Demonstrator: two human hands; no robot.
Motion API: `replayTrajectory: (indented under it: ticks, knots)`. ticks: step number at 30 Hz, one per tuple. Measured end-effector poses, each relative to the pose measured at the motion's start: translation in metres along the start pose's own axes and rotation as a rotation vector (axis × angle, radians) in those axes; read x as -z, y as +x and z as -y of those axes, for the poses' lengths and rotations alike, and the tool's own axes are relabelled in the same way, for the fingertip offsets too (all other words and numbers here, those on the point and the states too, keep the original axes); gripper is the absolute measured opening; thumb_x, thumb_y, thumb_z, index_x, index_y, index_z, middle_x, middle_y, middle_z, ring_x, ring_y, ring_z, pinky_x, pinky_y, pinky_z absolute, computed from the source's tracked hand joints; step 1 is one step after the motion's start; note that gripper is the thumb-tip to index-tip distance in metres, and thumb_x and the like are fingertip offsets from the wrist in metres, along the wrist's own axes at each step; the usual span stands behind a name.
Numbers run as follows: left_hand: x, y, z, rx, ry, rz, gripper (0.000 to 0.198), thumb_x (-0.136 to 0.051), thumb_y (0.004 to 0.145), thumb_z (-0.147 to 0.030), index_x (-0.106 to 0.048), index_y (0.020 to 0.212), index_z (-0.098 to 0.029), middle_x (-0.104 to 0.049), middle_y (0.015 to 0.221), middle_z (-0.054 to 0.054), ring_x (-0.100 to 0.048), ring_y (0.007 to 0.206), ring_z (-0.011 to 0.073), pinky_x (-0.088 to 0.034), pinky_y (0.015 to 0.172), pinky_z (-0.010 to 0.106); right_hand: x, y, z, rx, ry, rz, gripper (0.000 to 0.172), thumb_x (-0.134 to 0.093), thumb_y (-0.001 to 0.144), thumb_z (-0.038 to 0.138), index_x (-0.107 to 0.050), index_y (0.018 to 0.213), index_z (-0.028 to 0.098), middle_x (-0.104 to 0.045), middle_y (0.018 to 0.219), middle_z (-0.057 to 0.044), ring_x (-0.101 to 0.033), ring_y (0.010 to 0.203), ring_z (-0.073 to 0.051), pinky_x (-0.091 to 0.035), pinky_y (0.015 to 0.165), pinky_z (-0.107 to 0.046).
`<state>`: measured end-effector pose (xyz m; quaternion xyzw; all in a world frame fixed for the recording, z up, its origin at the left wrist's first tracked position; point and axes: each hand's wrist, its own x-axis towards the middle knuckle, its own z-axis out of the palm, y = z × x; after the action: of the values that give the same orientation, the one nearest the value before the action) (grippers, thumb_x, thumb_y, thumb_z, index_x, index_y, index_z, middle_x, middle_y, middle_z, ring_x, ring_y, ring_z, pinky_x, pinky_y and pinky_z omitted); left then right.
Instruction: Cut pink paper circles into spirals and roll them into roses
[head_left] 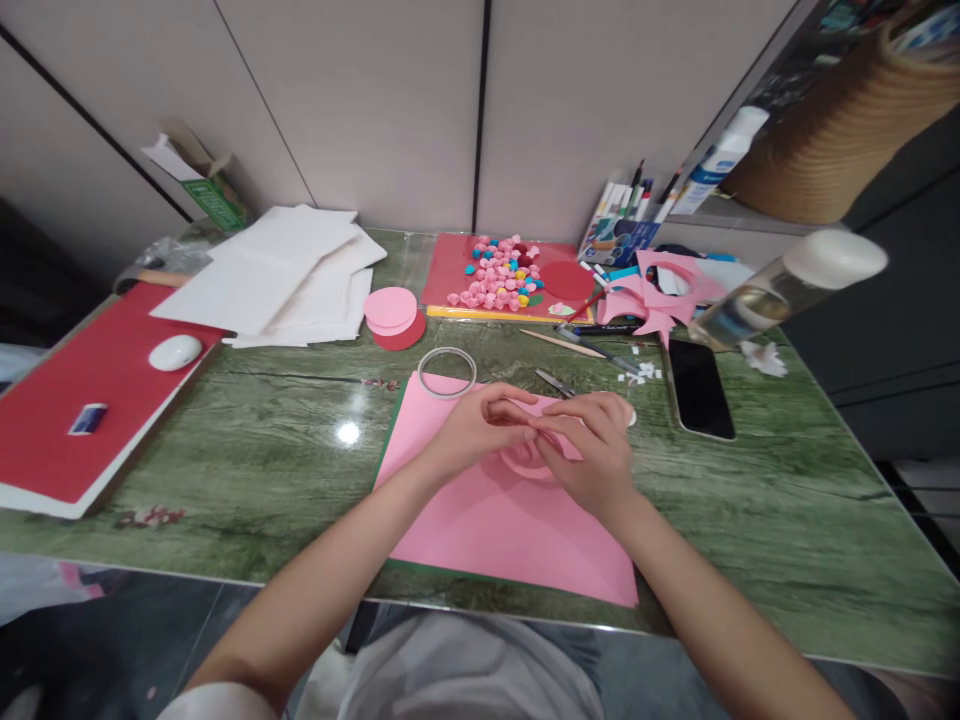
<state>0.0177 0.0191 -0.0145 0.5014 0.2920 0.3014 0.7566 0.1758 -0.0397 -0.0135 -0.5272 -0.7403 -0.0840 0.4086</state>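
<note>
My left hand (pixel 484 425) and my right hand (pixel 596 450) meet over a stack of pink paper sheets (pixel 480 530). Their fingertips pinch together around a curled pink paper strip (pixel 531 462), whose loops hang just below the fingers. The pinched end is mostly hidden by the fingers. Scissors (pixel 553 382) lie partly behind my right hand, on the sheets' far edge. A pale ring (pixel 447 372), like a roll of tape, rests at the far left corner of the pink sheets.
Many small rolled paper roses (pixel 499 272) lie on a red packet at the back. Pink paper discs (pixel 390 308), white sheets (pixel 262 265) and a red folder (pixel 75 400) are leftward. Pink offcuts (pixel 675 285), a phone (pixel 700 388) and a tall bottle (pixel 780 285) stand or lie rightward.
</note>
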Motion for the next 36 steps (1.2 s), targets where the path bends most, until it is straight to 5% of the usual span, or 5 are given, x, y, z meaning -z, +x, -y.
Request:
replayTrajectory:
  ticks: [11,26,36]
  knots:
    - [-0.007,0.001,0.008,0.02,-0.148,0.038,0.04,-0.072,0.058,-0.01,-0.058,0.096,-0.015,-0.061,0.069,-0.002,-0.058,0.065,0.0081,-0.044,0.065,0.021,-0.001,-0.001,0.005,0.024,0.011,-0.016,0.018,-0.068,0.066,0.014,-0.063,0.079,0.026,-0.066,0.079,0.001,-0.054,0.078,-0.018,-0.036,0.076,-0.038]
    - [0.0,0.002,0.001,-0.142,0.149,0.034,0.031,-0.068,0.068,-0.02,-0.059,0.097,-0.014,-0.066,0.082,0.006,-0.062,0.079,0.0145,-0.047,0.072,0.026,0.001,-0.001,-0.001,-0.005,0.012,-0.027,0.016,-0.069,0.067,0.017,-0.066,0.08,0.028,-0.065,0.08,0.0,-0.054,0.081,-0.018,-0.036,0.075,-0.038]
    - [-0.004,0.003,0.011,-0.018,-0.149,0.005,0.034,-0.072,0.062,-0.014,-0.058,0.093,-0.016,-0.066,0.075,0.002,-0.062,0.07,0.0122,-0.046,0.069,0.026,0.0,0.0,0.002,-0.016,0.019,-0.017,0.016,-0.067,0.068,0.017,-0.065,0.081,0.027,-0.065,0.082,0.0,-0.055,0.082,-0.018,-0.037,0.075,-0.037]
